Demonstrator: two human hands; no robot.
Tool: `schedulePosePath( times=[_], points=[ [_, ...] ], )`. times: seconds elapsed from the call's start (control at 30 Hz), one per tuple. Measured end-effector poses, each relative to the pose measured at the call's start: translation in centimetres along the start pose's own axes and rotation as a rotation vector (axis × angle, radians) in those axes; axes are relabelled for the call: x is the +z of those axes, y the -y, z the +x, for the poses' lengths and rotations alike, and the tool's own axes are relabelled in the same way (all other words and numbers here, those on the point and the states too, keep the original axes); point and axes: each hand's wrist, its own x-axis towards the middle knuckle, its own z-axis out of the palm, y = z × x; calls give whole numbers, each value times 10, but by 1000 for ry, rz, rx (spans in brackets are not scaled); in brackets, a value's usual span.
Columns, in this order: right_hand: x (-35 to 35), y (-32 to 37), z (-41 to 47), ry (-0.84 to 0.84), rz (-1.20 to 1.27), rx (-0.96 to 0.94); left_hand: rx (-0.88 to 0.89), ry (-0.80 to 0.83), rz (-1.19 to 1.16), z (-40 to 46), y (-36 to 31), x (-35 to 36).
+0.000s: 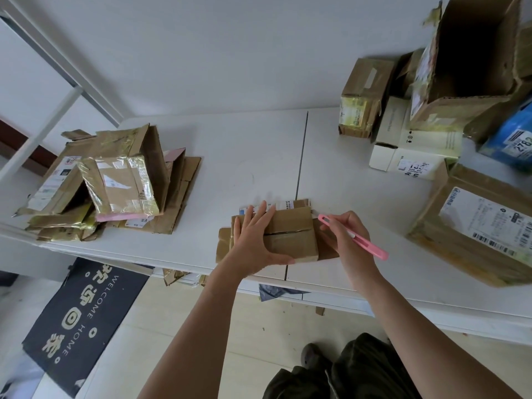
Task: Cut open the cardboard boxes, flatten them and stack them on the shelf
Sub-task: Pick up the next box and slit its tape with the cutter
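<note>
Pressing my left hand, fingers straight, flat on the small cardboard box, I steady it on the white table. My right hand grips the pink box cutter, its tip at the box's right edge.

A white table carries everything, with a dark seam running from its far edge to its near edge. Near the left edge lies a heap of flattened cardboard (some pieces wrapped in shiny yellow tape). At the near edge, just beside the seam, sits a small brown box with its flaps spread. Toward the far right corner stand a taped brown carton, a white box, a tall open carton and a blue box; a large labelled carton sits along the right edge
</note>
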Motion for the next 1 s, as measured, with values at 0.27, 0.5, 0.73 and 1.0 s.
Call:
schedulePosePath(
  times=[0.27, 0.5, 0.73, 1.0],
  points=[
    [-13, 0, -15, 81, -60, -4, 17, -1, 29, -2, 1, 3],
    [-23, -9, -37, 66, -67, 71, 15, -11, 20, -1, 3, 4],
    [-39, -3, -49, 109, -217, 18, 16, -17, 23, -2, 1, 3],
    [-12, 4, -17, 41, -7, 35, 13, -27, 3, -4, -1, 2]
  ],
)
